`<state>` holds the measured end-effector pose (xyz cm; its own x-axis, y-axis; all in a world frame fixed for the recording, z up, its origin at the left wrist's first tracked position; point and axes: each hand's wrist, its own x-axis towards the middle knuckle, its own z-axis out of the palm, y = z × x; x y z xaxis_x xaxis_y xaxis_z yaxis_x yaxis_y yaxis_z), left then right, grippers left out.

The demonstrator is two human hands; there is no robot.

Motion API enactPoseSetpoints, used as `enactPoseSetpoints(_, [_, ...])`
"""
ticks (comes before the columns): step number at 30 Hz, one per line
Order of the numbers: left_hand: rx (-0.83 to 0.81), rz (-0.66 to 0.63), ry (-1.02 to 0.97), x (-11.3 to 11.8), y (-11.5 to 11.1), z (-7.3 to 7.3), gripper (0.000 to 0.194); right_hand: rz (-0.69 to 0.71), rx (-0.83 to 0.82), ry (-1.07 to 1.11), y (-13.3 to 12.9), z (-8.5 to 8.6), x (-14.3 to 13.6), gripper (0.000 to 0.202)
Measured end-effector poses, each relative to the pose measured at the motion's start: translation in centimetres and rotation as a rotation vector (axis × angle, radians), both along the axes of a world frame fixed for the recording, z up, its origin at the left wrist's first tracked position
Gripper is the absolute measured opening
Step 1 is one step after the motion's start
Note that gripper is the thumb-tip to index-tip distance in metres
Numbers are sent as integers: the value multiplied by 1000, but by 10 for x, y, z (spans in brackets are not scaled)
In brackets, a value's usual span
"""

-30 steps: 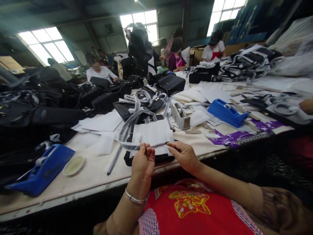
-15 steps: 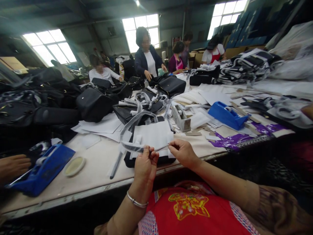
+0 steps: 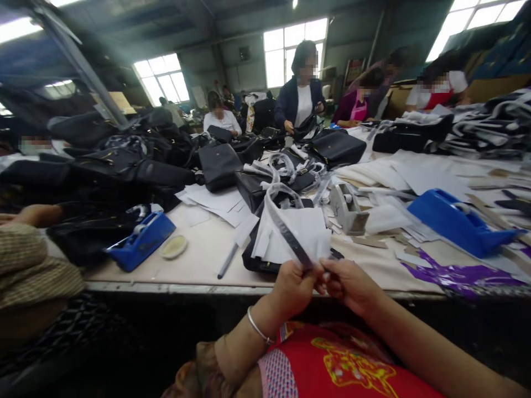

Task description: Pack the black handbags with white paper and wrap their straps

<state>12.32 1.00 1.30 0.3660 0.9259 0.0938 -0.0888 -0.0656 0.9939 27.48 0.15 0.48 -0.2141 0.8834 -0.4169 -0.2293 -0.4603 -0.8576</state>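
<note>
My left hand [image 3: 295,284] is closed on a dark strap [image 3: 290,237] partly wrapped in clear film, which loops up from a black bag [image 3: 259,264]. My right hand [image 3: 346,283] is pinched just beside it, its fingertips meeting the left ones near the strap's end; what lies between them is too small to make out. White sheets [image 3: 307,224] cover the top of the bag, which rests at the table's front edge. Left of the bag lies a grey pen-like stick [image 3: 228,260].
Blue tape dispensers stand at left [image 3: 143,240] and right [image 3: 460,221], a grey dispenser [image 3: 346,210] behind the bag. A round dish [image 3: 174,246], black bags [image 3: 219,166] and purple film [image 3: 460,273] lie about. A co-worker's sleeve [image 3: 41,265] is at left; other people work opposite.
The view has swung left. My hands have come together near the table's edge, and the strap now runs down toward them instead of bending sideways across the white sheets.
</note>
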Motion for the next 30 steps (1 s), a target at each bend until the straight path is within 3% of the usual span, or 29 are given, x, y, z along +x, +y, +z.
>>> enactPoseSetpoints(2, [-23, -27, 6, -2, -2, -1, 35, 18, 110, -161, 3, -2, 1, 46])
enactPoseSetpoints(7, [-99, -80, 7, -17, -2, -3, 45, 128, 559, -714, 5, -4, 0, 45])
enactPoseSetpoints(12, [-119, -193, -13, -29, -4, -7, 42, 316, 592, -1044, 6, 3, -4, 38])
enactPoseSetpoints(18, [-218, -92, 5, -25, -3, -13, 36, 375, 575, -1221, 8, 8, -7, 38])
enactPoseSetpoints(25, [-176, -71, 272, -26, -1, -8, 22, 487, 725, -1376, 3, 16, -13, 19])
enactPoseSetpoints(30, [-377, -100, 189, -27, 3, -12, 33, 339, 978, -1419, 3, -3, -13, 16])
